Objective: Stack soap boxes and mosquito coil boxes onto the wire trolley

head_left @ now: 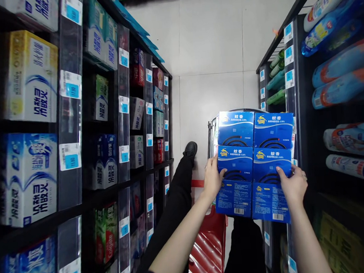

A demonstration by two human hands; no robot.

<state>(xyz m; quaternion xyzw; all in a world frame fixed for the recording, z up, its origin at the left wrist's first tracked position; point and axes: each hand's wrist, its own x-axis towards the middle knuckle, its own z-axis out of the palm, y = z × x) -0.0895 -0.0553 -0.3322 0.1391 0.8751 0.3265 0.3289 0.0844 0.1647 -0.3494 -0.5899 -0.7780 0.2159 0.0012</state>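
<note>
Between my two hands is a block of blue mosquito coil boxes (236,161), stacked in two columns with coil pictures and yellow logos on their fronts. My left hand (214,174) grips the block's left side, thumb lying over the front. On the opposite side, my right hand (292,182) has its thumb on the front and its fingers around the edge. The boxes are above a dark-rimmed cart or basket (212,138), mostly hidden behind them. Both hands are closed on the boxes.
Shelves of toothpaste boxes (27,77) with price tags line the left. Bottles (343,71) lie on the right shelf. A red ridged plastic stool or crate (206,252) stands below between my legs. My shoe (189,149) is on the pale tiled floor (206,46).
</note>
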